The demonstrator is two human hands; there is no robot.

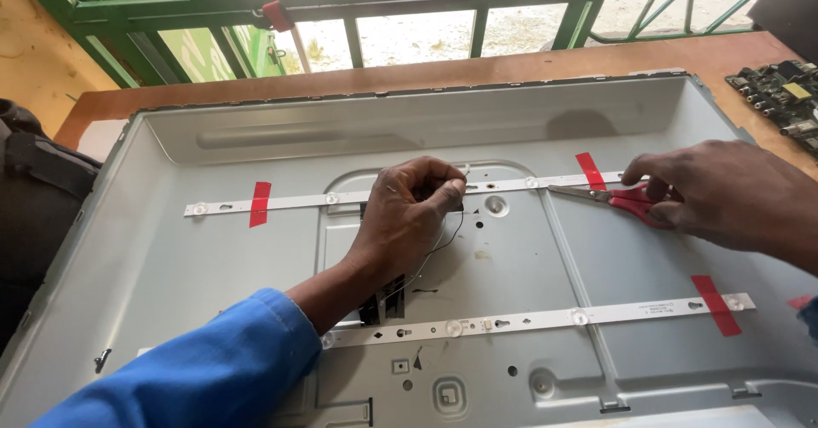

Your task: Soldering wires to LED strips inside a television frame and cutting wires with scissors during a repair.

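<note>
Green window bars [358, 2] run across the top of the head view, with bright ground outside; below them a wooden table [511, 66] carries a large grey metal panel [213, 266] lying flat like a shallow tray.

Head view, panel: two white LED strips cross it. Upper strip [298, 201] is held by red tape [260, 204] at left and another red piece [590, 171] at right. Lower strip [545, 317] has red tape [716, 305] near its right end. Both strips look seated and taped down (wiring is the part not yet tidy, as far as I can judge).

Left hand [409, 215], blue sleeve [204, 368]: fingers clenched, pinching a thin dark wire [452, 232] just by the middle of the upper strip. Wire loops down from the fist toward a dark slot [382, 304] in the panel, near the lower strip.

Right hand [724, 194]: fingers wrapped in the red handles of scissors [609, 198], blades lying along the upper strip, tips pointing toward the left hand, close to the right-hand tape. Blades look nearly closed; nothing visibly between them.

Edges: a circuit board [780, 96] sits on the table at far right, well apart from the hands. A dark bag [34, 189] sits at left.
</note>
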